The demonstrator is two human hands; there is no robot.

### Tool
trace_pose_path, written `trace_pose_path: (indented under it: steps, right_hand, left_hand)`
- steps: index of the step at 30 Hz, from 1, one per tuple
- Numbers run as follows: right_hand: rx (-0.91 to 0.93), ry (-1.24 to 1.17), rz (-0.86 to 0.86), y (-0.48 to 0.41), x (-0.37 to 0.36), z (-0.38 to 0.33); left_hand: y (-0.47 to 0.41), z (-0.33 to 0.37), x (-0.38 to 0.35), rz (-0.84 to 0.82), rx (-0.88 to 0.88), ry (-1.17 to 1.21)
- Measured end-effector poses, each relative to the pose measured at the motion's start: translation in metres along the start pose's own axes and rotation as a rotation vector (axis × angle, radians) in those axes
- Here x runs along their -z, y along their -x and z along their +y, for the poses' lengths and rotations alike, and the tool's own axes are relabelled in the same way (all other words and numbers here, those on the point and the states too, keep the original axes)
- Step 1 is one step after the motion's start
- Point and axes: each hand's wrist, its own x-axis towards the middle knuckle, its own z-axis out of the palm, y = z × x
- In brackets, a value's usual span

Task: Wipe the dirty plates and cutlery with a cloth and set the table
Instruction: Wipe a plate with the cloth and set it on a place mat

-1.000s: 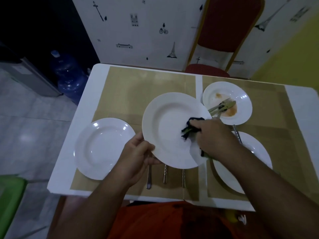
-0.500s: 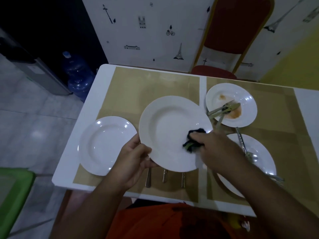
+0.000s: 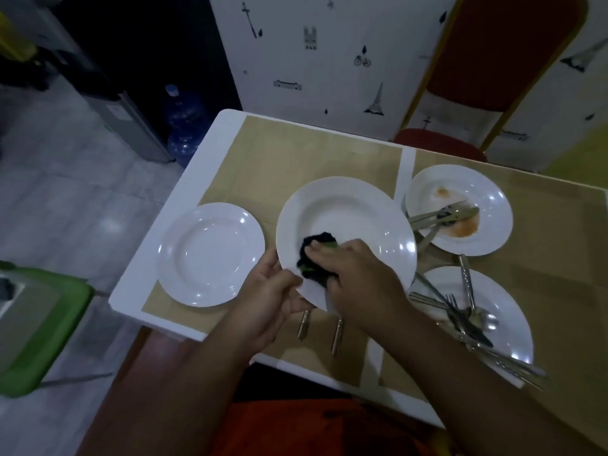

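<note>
Right hand (image 3: 357, 274): fingers flat and closed down on a dark cloth (image 3: 316, 255), pressing it against the near-left inner surface of the large plate (image 3: 348, 222). Left hand (image 3: 271, 296): clamped on the near-left rim of that plate, thumb on top, fingers beneath. The plate is held tilted above the counter (image 3: 223, 133); its visible surface is white and unmarked.

Beneath the held plate, two metal handles (image 3: 337, 335) protrude toward the near edge, lying on a tan mat (image 3: 296, 153).

Plates counted: four.
1. Held plate, containing only the cloth.
2. Left plate (image 3: 210, 255), flat on the mat, empty and clean in appearance.
3. Far-right plate (image 3: 459, 209), bearing orange smears and two forks (image 3: 444, 213) resting across its left rim; a further utensil handle lies just below them.
4. Near-right plate (image 3: 493, 307), holding a heap of cutlery (image 3: 470, 317): at least one spoon and one fork distinguishable; total count cannot be determined.

Mats: two, side by side, a white strip of counter between them. A red chair (image 3: 506, 54) stands at the far side.
</note>
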Motion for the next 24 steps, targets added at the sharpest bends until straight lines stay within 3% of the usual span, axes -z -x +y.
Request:
trace_pose_path:
  steps: [6, 10, 17, 24]
  right_hand:
    - [-0.103, 0.074, -0.055, -0.015, -0.003, 0.036]
    - [-0.116, 0.056, -0.005, -0.064, 0.001, 0.025]
    - [-0.098, -0.071, 0.075, -0.171, -0.022, -0.011]
    - [-0.215, -0.062, 0.008, -0.238, -0.055, -0.027]
  left_hand:
    - [-0.023, 0.015, 0.021, 0.150, 0.000, 0.062]
    - [-0.062, 0.047, 0.049, 0.248, 0.014, 0.036]
    - [-0.159, 0.122, 0.110, 0.343, 0.033, -0.134]
    - [-0.229, 0.146, 0.156, 0.385, 0.163, -0.270]
